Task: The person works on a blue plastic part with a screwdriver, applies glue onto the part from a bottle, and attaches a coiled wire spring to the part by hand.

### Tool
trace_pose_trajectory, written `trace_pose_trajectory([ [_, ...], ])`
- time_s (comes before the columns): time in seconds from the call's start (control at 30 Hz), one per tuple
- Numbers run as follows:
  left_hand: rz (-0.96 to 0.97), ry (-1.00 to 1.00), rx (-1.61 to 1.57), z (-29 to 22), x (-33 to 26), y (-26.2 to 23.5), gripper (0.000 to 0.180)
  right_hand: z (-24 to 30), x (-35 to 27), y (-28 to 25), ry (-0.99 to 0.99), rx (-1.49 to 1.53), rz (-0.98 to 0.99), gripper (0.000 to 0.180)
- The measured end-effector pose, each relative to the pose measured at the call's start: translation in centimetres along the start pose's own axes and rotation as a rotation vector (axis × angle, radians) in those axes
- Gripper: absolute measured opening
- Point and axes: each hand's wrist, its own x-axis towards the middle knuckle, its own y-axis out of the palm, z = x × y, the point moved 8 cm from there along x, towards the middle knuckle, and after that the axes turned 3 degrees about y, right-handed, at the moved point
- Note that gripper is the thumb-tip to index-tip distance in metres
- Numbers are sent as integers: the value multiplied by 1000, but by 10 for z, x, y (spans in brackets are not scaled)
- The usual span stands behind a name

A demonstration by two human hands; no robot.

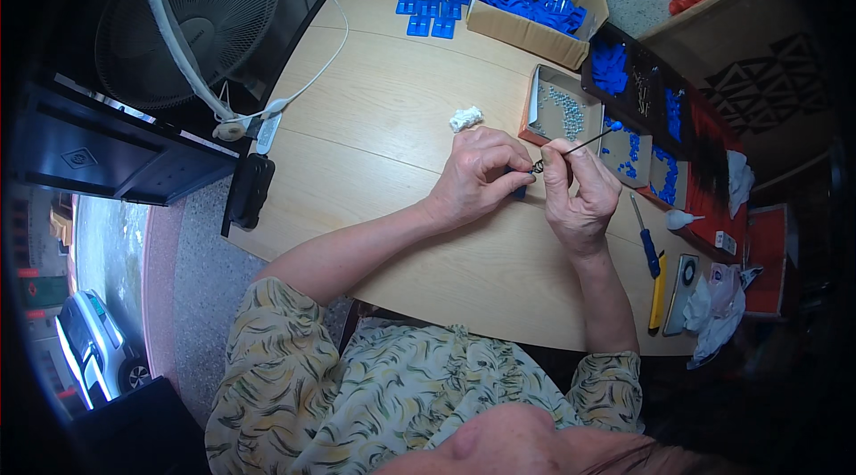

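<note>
Over the table, my two hands are close together. My left hand (486, 167) is closed in a pinch on a small blue plastic piece (520, 193), mostly covered by the fingers. Between my fingertips shows a dark wire coil (538, 167). A thin dark rod (584, 144) with a blue tip (615, 125) slants up to the right, and my right hand (581, 194) is closed on it with thumb and fingers. Whether coil and rod are one piece is hidden. Just beyond my left hand lies a crumpled white wad (465, 119).
Blue bases with dark springs (432, 7) stand at the back beside a cardboard box (528, 40) of blue parts. Trays of small parts (580, 109) line the right. A screwdriver (646, 236), yellow cutter (657, 292) and phone (681, 295) lie near right; a black case (252, 190) sits left.
</note>
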Motion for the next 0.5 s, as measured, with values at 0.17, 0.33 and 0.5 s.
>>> trace_pose_trajectory([
  [0.17,2,8,-3,-1,1,0,11,0,0,0,23,-4,5,4],
  [0.33,-2,6,-14,1,1,0,11,-1,1,0,12,0,3,4],
  [0.5,-7,5,-20,0,2,0,11,0,1,0,-5,-3,-2,3],
])
